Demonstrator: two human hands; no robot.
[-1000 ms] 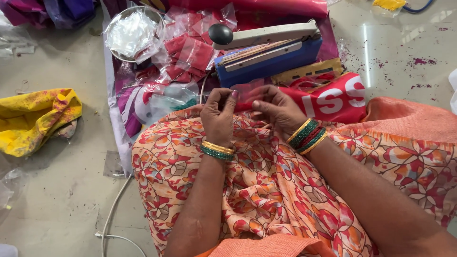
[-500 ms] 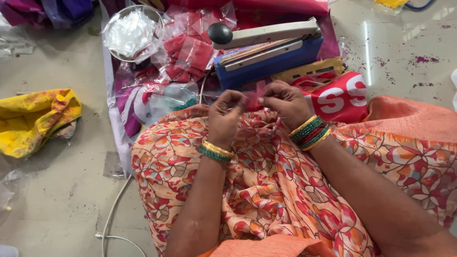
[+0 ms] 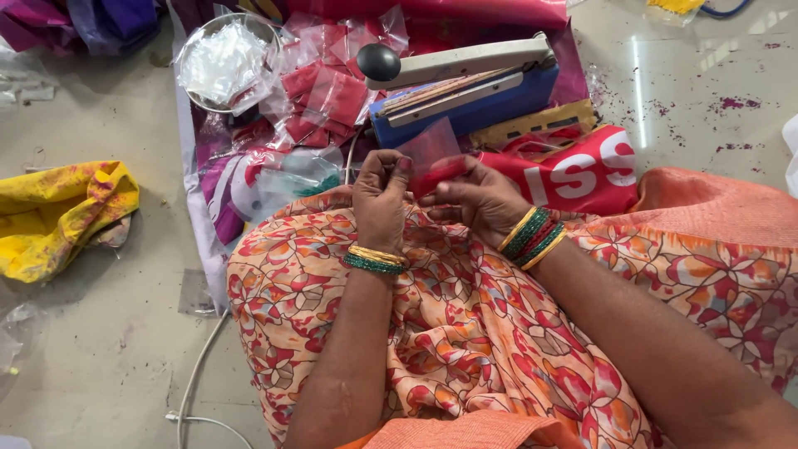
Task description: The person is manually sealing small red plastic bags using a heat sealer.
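Fingers of both hands are pinching one small clear plastic pouch with red powder inside [image 3: 434,162], and I am holding it up over my lap, just short of the blue and cream heat-sealing machine with a black knob [image 3: 465,87] lying at twelve o'clock. My left hand [image 3: 380,199] is gripping the pouch's left edge between thumb and fingertips, while my right hand [image 3: 475,199] is closing around its lower right side, so the open top is staying upward and the powder is sitting low in it rather than spilling. I am keeping it close to the sealer, I judge, because that is within easy reach from where I am sitting.

At eleven o'clock a loose heap of filled red pouches [image 3: 320,87] is lying beside a round steel bowl of empty clear pouches [image 3: 223,62], both kept near on the printed plastic sheet [image 3: 208,191] that is guarding the floor. A red printed bag [image 3: 582,170] is lying at one o'clock, touching my knee. A crumpled yellow cloth stained with pink [image 3: 58,212] is resting well apart at nine o'clock, and a white cable [image 3: 195,391] is trailing across the pale floor at seven o'clock.
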